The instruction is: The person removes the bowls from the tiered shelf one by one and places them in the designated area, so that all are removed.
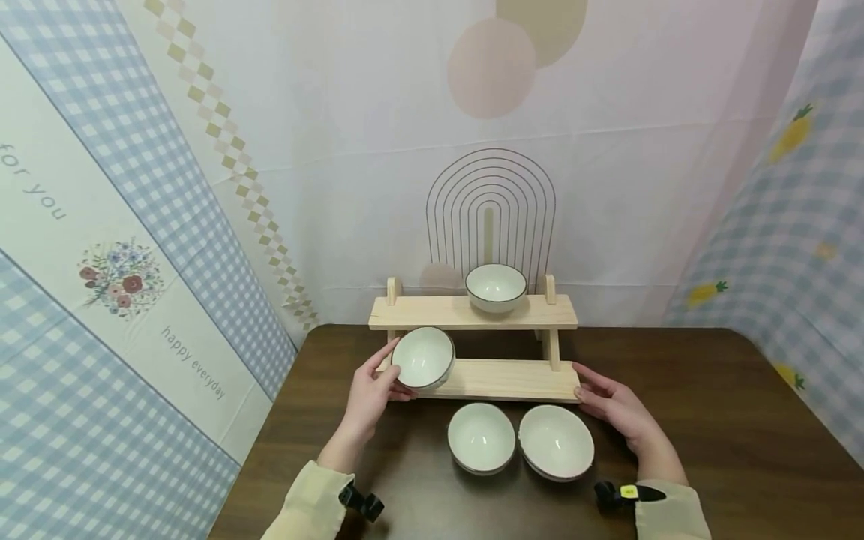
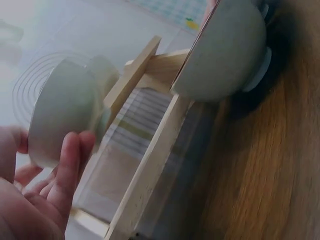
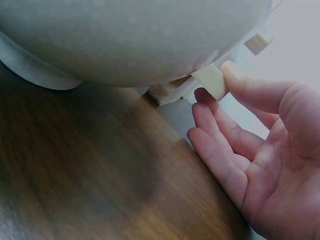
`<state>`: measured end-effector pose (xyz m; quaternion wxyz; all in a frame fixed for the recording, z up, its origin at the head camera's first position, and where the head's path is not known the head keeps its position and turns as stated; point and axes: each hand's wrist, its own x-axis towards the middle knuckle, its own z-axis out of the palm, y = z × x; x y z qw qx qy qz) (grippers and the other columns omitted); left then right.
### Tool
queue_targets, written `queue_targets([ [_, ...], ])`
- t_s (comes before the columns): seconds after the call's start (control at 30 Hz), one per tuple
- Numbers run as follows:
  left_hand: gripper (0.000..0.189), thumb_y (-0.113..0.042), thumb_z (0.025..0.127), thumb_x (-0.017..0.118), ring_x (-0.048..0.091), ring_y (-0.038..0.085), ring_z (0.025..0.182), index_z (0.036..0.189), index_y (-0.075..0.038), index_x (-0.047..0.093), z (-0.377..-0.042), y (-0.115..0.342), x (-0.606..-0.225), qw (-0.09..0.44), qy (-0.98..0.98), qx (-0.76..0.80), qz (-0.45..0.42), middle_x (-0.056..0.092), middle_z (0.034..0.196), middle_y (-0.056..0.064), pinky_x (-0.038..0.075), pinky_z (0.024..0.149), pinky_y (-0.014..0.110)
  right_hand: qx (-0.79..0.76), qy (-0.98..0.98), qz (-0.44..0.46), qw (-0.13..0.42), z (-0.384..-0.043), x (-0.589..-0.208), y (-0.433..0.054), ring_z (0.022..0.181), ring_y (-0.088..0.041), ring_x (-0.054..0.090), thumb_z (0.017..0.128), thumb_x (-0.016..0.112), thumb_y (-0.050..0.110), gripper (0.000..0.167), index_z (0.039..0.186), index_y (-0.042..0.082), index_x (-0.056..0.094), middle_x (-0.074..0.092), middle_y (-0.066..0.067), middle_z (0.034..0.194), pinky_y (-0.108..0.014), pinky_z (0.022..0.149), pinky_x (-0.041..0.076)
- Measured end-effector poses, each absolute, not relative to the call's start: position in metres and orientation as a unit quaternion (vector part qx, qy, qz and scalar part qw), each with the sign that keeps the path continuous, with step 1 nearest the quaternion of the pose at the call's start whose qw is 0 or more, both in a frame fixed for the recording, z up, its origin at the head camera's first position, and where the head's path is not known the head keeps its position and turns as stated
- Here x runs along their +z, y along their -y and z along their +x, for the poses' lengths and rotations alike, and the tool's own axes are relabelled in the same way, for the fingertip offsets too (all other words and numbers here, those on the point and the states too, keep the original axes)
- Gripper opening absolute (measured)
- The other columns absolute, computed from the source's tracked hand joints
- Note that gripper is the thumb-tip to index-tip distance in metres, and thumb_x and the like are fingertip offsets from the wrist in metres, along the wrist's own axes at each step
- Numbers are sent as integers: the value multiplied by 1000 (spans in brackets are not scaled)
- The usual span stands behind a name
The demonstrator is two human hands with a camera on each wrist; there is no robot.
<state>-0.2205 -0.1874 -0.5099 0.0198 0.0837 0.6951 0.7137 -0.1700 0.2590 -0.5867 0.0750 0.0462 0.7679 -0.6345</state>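
In the head view my left hand (image 1: 370, 394) grips a white bowl (image 1: 424, 358) with a dark rim, tilted over the left part of the shelf's lower board. The left wrist view shows the fingers (image 2: 67, 167) against the side of that bowl (image 2: 62, 110). My right hand (image 1: 617, 409) pinches the right end of the two-tier wooden shelf (image 1: 502, 379) at its lower board. Seen from the right wrist, the thumb lies on the board's end (image 3: 212, 82) and fingertips are beneath it. Another bowl (image 1: 496, 287) sits on the upper board, right of its middle.
Two more bowls stand side by side on the dark wooden table (image 1: 709, 420) in front of the shelf: a left one (image 1: 481, 437) and a right one (image 1: 556, 442), the latter close to my right hand. A patterned cloth (image 1: 337, 210) hangs behind the table.
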Motion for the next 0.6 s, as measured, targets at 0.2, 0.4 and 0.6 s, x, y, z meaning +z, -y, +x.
queue_targets([
  [0.2, 57, 2, 100, 52, 75, 29, 63, 156, -10, 57, -221, 207, -512, 77, -726, 672, 126, 74, 76, 21, 66, 65, 54, -633, -769, 46, 76, -172, -589, -261, 113, -9, 64, 106, 70, 32, 73, 167, 11, 36, 54, -24, 145, -24, 97, 57],
  [0.4, 57, 3, 98, 53, 74, 28, 61, 155, -5, 57, -225, 221, -519, 134, -748, 629, 161, 72, 72, 15, 64, 65, 59, -635, -768, 37, 79, -179, -588, -265, 112, -7, 64, 106, 70, 31, 73, 167, 10, 36, 53, -25, 144, -22, 96, 57],
  [0.6, 56, 1, 99, 58, 72, 29, 58, 154, -6, 59, -230, 225, -523, 163, -758, 600, 196, 68, 67, 11, 64, 65, 62, -631, -770, 29, 87, -196, -587, -274, 114, -4, 63, 106, 70, 34, 75, 168, 10, 35, 48, -29, 153, -22, 97, 57],
])
